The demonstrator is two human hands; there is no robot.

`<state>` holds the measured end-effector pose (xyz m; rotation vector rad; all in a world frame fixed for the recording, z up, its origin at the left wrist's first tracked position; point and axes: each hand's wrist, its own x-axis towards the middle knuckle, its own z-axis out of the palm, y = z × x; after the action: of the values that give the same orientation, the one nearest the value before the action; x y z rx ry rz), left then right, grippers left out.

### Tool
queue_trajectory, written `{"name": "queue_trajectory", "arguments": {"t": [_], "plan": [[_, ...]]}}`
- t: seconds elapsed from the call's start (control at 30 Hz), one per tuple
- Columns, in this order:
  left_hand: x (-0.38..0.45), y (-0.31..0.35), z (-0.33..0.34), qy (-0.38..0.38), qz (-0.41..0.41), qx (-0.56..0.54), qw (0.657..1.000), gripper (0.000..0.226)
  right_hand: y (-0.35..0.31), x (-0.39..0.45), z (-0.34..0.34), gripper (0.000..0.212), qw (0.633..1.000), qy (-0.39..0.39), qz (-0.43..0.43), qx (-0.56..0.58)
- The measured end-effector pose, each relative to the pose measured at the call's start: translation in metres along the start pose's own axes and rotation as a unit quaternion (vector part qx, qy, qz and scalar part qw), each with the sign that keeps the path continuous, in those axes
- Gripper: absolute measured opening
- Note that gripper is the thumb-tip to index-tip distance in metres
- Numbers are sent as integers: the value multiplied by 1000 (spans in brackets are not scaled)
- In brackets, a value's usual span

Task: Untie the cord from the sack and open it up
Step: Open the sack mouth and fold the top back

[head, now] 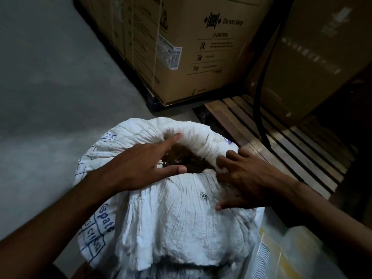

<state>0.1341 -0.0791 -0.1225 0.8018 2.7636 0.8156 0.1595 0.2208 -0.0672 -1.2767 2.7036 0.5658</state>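
A white woven sack (177, 214) with blue print stands upright below me. Its mouth is rolled back into a thick rim and gapes, showing dark brown contents (185, 160) inside. My left hand (141, 168) lies on the left side of the rim with fingers spread, the index finger stretched along the far rolled edge and the thumb at the near edge. My right hand (245, 178) pinches the rolled rim at the right side, thumb pressed on the fabric below. No cord is visible.
A large cardboard box (191, 49) stands behind the sack on the grey concrete floor (50, 87). A wooden pallet (281, 141) lies at the right with a black strap (259, 109) hanging over it and another carton (314, 57) above. Pale plastic-wrapped goods (281, 256) sit at lower right.
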Motion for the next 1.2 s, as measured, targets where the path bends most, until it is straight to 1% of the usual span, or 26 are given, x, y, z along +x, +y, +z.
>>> {"name": "queue_trajectory", "arguments": {"t": [0.13, 0.27, 0.37, 0.47, 0.57, 0.63, 0.73, 0.83, 0.9, 1.0, 1.1, 1.2], "plan": [[6, 1, -3, 2, -16, -21, 1000, 103, -13, 17, 0, 79, 998, 40, -14, 42], [12, -2, -4, 14, -26, -57, 998, 104, -26, 32, -2, 83, 994, 12, 16, 104], [15, -5, -4, 19, -32, -45, 998, 103, -28, 29, -1, 76, 988, 39, 28, 146], [12, -8, -2, 3, -38, -25, 999, 111, -28, 20, 1, 68, 984, 50, 28, 171], [7, -12, -1, -5, -31, -5, 999, 112, -29, 9, 5, 56, 968, 52, 11, 244], [3, -16, 1, 4, -13, -9, 1000, 105, -32, 2, 6, 47, 961, 46, 5, 274], [2, -11, 6, 12, 63, 36, 997, 86, -40, -7, 3, 33, 953, 53, -27, 299], [6, -4, 8, -7, 96, 45, 994, 77, -43, -13, -6, 24, 941, 52, -45, 330], [4, -4, 6, -21, 108, 18, 994, 71, -41, -18, -11, 23, 935, 47, -39, 349], [-5, -2, 5, -38, 112, -28, 993, 49, -37, -23, -17, 26, 930, 45, -38, 363], [-15, 0, -2, 5, 119, -71, 990, 47, -30, -20, -22, 35, 927, 26, -37, 373], [-24, 0, -19, 24, 121, -89, 988, 42, -19, -13, -23, 32, 903, 61, 14, 425]]}}
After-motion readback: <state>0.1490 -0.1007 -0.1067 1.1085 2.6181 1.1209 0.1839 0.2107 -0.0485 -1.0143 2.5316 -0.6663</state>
